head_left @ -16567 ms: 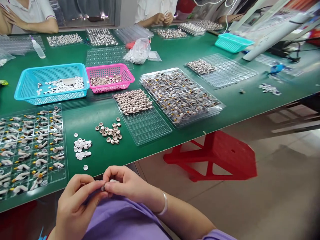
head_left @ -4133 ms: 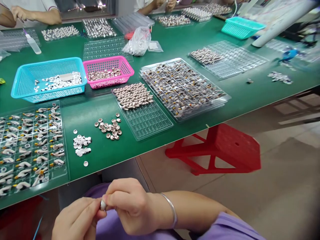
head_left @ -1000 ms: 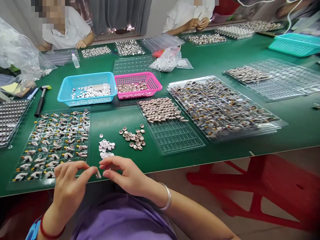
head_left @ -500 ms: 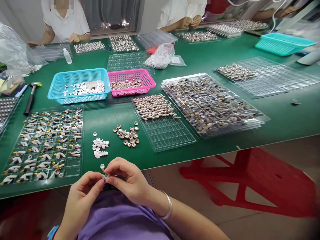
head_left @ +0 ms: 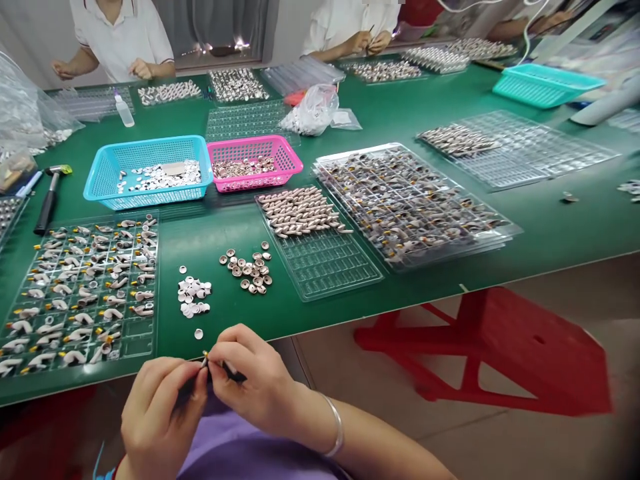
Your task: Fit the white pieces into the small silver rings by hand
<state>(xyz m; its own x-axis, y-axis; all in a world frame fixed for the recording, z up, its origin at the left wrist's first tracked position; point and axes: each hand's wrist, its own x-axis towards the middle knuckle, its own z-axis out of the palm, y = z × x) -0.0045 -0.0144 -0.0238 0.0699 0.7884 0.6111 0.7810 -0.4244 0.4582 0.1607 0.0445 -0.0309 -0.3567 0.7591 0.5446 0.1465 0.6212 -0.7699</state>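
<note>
My left hand (head_left: 160, 417) and my right hand (head_left: 255, 383) meet over my lap, just below the edge of the green table (head_left: 210, 233). Both pinch one small part (head_left: 205, 360) with a yellow tip between their fingertips. Nearest on the table lie a little heap of white discs (head_left: 193, 297) and a scatter of brown cups (head_left: 249, 269). To the left lies a clear tray (head_left: 80, 293) of small curved pieces with yellow tips.
A blue basket (head_left: 147, 170) and a pink basket (head_left: 253, 162) stand farther back. Clear trays (head_left: 320, 240) (head_left: 410, 203) of parts cover the middle. A hammer (head_left: 47, 200) lies at the left. A red stool (head_left: 500, 347) stands under the table. Two other people work across the table.
The view has shifted slightly. My hands have stayed together on the small part and have dropped a little lower below the table edge. One second ago they were slightly apart over the tray's corner.
</note>
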